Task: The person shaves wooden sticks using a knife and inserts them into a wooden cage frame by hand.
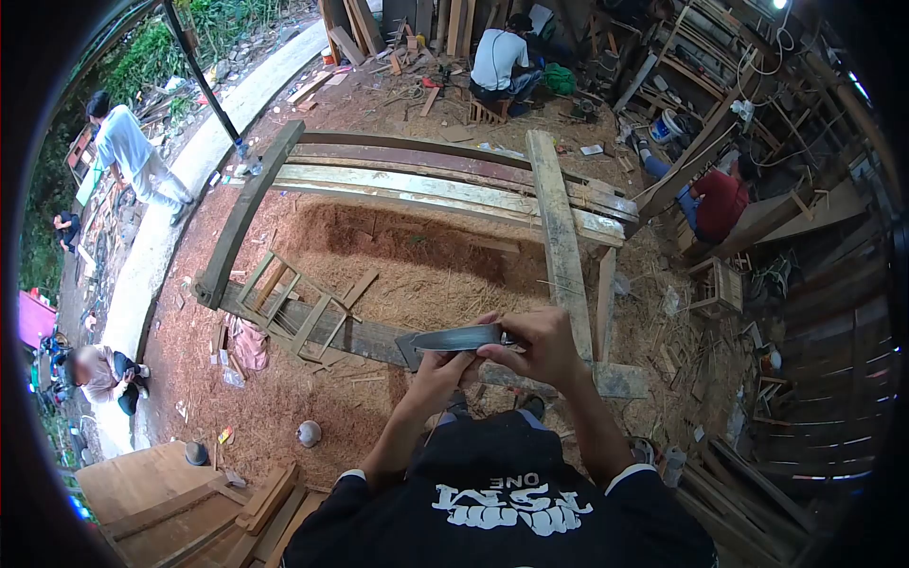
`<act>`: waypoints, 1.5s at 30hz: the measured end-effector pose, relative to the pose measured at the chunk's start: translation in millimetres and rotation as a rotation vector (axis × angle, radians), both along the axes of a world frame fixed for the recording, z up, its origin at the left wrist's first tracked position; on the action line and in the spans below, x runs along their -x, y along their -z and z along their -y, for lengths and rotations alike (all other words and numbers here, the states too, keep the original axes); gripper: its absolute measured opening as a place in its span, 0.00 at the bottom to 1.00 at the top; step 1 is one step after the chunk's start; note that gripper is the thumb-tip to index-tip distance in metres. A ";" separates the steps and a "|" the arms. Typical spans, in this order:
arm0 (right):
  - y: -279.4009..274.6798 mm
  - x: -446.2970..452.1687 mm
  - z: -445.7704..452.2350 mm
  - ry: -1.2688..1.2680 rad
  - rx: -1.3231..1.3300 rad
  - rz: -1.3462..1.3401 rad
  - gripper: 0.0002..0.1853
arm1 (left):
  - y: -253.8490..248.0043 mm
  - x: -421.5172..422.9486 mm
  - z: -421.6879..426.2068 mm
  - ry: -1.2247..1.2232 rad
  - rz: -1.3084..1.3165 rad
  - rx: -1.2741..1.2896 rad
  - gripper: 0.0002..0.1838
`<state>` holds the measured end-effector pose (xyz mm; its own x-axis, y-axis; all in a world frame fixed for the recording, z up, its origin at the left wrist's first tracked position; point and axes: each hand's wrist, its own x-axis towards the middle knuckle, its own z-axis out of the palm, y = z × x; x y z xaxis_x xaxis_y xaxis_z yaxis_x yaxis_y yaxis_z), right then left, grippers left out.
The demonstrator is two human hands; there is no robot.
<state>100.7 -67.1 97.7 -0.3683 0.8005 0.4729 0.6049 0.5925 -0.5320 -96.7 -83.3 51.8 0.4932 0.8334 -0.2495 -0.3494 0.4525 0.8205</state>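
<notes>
In front of my chest, both hands meet around a long, flat grey blade-like thing (461, 337) with a metallic sheen; its exact kind is unclear. My right hand (544, 343) is closed round its right end, the thumb along the lower edge. From below, my left hand (440, 379) is closed on it, with fingers partly hidden under it. A dark flat piece (409, 351) shows at the left end, above a plank (369, 341) of the wooden frame.
A timber frame with long boards (407, 189) stands ahead, over sawdust. A small wooden rack (294, 308) leans on its near plank. People sit at the back (497, 66) and right (717, 204); another walks at left (133, 147). Wood pieces (270, 497) lie lower left.
</notes>
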 end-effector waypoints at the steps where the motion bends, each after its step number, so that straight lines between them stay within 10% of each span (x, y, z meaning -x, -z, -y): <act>1: -1.1 -0.7 -0.6 -0.001 -0.003 0.001 0.22 | -0.8 0.1 -0.4 -0.004 0.006 0.007 0.25; 45: 29.8 -43.6 0.8 0.138 -0.193 0.165 0.29 | 10.0 15.1 8.1 -0.044 0.204 0.078 0.28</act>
<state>144.3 -67.9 67.9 -0.3470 0.7491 0.5643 0.7556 0.5797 -0.3049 -111.8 -91.4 41.7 0.5032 0.8375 -0.2129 -0.5255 0.4921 0.6940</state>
